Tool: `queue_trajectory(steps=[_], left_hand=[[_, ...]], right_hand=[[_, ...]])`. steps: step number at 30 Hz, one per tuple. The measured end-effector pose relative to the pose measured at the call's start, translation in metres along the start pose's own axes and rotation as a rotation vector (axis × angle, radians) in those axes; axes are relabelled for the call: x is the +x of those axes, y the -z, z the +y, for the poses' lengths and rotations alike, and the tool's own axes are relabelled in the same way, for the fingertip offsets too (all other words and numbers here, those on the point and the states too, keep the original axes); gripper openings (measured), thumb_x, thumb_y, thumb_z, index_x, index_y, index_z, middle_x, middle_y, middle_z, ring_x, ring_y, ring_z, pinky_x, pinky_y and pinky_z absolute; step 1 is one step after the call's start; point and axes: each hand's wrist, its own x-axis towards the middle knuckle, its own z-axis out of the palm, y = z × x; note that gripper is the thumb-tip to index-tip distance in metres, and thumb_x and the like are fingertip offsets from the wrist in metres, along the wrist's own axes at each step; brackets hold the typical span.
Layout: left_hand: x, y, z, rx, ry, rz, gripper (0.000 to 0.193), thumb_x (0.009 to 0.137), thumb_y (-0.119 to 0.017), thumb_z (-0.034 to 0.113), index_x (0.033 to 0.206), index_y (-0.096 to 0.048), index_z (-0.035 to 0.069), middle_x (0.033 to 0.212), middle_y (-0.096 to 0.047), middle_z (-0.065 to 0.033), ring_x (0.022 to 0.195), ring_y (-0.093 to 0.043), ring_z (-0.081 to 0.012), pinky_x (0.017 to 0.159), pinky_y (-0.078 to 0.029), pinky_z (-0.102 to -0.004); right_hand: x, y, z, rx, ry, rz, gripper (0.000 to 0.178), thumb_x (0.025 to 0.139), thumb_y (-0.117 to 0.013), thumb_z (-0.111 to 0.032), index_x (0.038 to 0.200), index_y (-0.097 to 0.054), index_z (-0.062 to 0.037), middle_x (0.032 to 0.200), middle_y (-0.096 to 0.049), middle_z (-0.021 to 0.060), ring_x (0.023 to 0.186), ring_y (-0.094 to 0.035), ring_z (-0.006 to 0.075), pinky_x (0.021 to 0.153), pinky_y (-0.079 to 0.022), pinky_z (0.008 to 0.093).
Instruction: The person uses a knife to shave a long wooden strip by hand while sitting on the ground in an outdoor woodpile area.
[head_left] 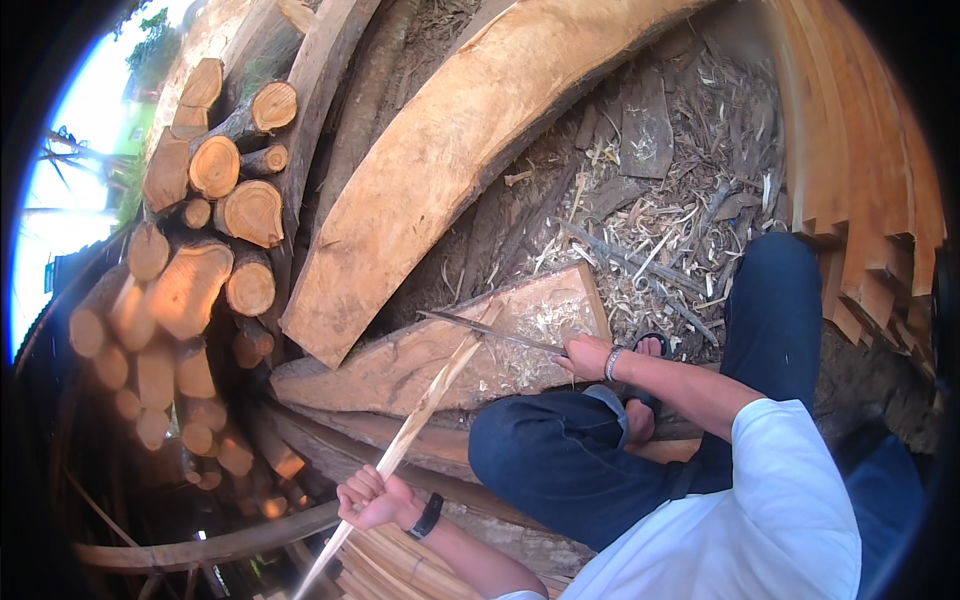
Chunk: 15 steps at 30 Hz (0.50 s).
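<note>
Logs (215,167) blocking left, curved plank (440,170) beyond knife (492,333), free room above shavings (660,215)

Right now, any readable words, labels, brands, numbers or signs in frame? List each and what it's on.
No readable text anywhere.
Blade in right hand: no marking visible.
Pale stick in left hand: no marking visible.
Dark wristband: any marking too small to read.
Cut logs: no lettering visible; lower ones blurred.

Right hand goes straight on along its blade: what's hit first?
Likely the pale stick, which crosses the blade ahead of the right hand; height above the slab is unclear.
</note>
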Motion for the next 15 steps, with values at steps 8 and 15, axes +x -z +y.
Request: queue_trajectory(steps=[8, 15], left_hand=[[0.0, 0.003, 0.0, -0.002, 0.01, -0.026, 0.034, 0.083, -0.042, 0.021, 0.055, -0.023, 0.017, 0.044, -0.019, 0.004, 0.038, -0.012, -0.0089, 0.042, -0.012, -0.0257], [0.0, 0.005, 0.001, -0.007, 0.012, -0.046, 0.034, 0.083, -0.042, 0.021, 0.054, -0.023, 0.017, 0.044, -0.018, 0.0037, 0.038, -0.012, -0.0087, 0.042, -0.012, -0.0255]], right_hand=[[0.001, 0.004, 0.009, 0.017, -0.059, 0.002, 0.048, 0.093, -0.05, -0.036, 0.08, -0.064, 0.0079, 0.08, -0.063, 0.0298, 0.081, -0.063, 0.0436, 0.076, -0.049, 0.0491], [0.001, 0.012, 0.022, 0.016, -0.144, -0.018, 0.05, 0.093, -0.05, -0.04, 0.081, -0.064, 0.0069, 0.075, -0.062, 0.0289, 0.077, -0.063, 0.0446, 0.072, -0.05, 0.0498]])
